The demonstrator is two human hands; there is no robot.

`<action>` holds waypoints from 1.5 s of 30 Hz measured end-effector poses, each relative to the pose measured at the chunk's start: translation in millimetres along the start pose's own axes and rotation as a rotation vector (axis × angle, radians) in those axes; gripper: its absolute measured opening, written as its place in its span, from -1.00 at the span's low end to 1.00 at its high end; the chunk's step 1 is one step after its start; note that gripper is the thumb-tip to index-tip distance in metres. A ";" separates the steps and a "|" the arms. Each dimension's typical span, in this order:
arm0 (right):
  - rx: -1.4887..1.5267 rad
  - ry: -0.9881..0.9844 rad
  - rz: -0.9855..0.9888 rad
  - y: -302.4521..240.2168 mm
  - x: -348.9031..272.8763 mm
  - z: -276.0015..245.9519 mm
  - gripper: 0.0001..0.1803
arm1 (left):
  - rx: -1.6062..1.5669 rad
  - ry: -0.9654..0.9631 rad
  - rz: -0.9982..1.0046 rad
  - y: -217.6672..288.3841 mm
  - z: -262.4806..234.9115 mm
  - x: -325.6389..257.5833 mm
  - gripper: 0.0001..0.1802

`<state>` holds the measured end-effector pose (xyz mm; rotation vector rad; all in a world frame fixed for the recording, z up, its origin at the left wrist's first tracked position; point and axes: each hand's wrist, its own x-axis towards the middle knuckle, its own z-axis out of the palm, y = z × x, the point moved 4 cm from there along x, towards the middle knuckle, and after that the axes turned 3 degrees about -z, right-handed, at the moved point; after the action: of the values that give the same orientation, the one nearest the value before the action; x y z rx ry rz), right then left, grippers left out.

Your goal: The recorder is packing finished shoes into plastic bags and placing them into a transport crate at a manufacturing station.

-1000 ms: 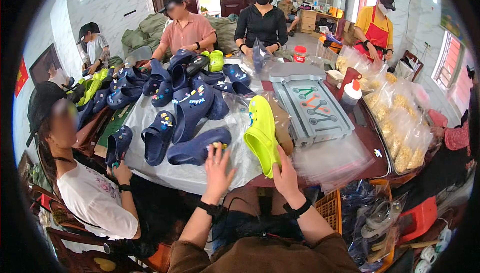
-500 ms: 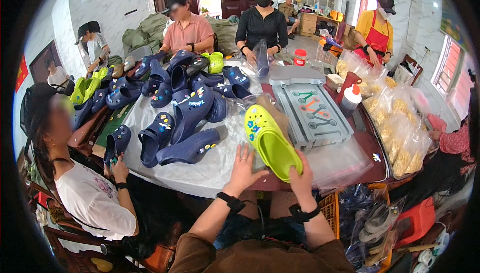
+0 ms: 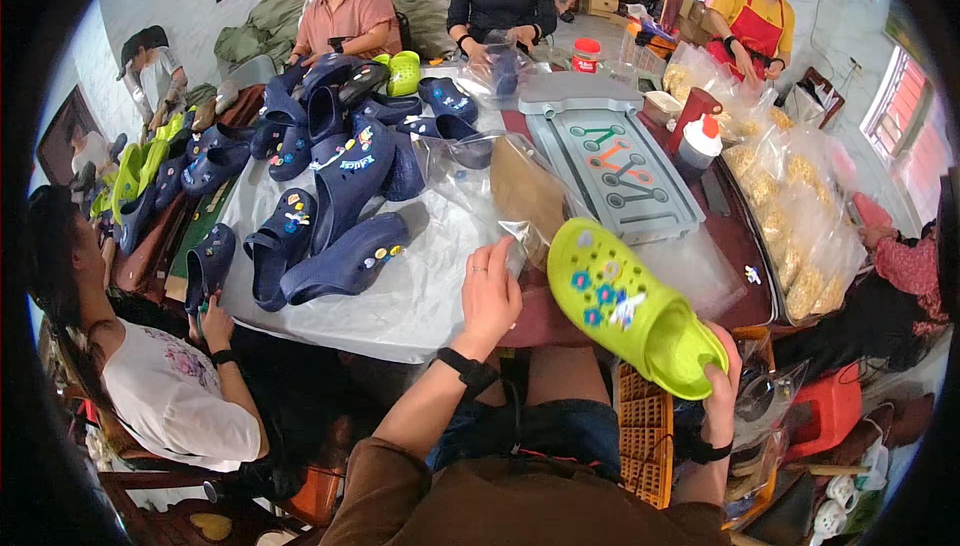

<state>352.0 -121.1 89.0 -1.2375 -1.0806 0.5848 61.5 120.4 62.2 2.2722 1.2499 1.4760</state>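
Observation:
My right hand (image 3: 722, 376) grips a lime-green clog (image 3: 625, 301) by its heel, thumb inside the opening. Blue flower charms and a white charm sit on the clog's holed upper; it hangs over the table's front edge, toe pointing away and to the left. My left hand (image 3: 490, 291) pinches the near edge of a clear plastic bag (image 3: 460, 171) with thumb and fingers. A tan, flat piece (image 3: 527, 191) shows in or under that bag. Left of it, several navy clogs with charms (image 3: 350, 171) lie heaped on white sheeting (image 3: 420, 276).
A grey plastic case (image 3: 610, 161) stands behind the clog, beside a red-capped bottle (image 3: 698, 146). Bags of small yellowish pieces (image 3: 800, 216) fill a tray at right. An orange crate (image 3: 645, 436) is below the table edge. A co-worker (image 3: 190, 376) sits at left; others stand opposite.
My right hand has carried the lime-green clog right and toward me, turning it so its upper shows more. My left hand has closed on the plastic bag's edge. The view has tilted down.

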 end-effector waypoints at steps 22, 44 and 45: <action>0.005 -0.070 -0.016 -27.3 -10.5 73.6 -0.46 | -0.055 -0.015 -0.175 -12.3 -50.6 -14.8 -0.87; -0.724 -0.150 -0.496 -28.9 -20.6 95.6 -0.33 | -0.316 -0.033 -0.280 11.7 -47.1 -14.5 -0.85; -0.697 -0.128 -0.460 -29.3 -19.1 97.6 -0.34 | -0.311 -0.043 -0.204 15.6 -45.8 -17.5 -0.84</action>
<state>251.7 -101.0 106.3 -1.4743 -1.6976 -0.0906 30.1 84.6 81.6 1.9071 1.1133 1.4265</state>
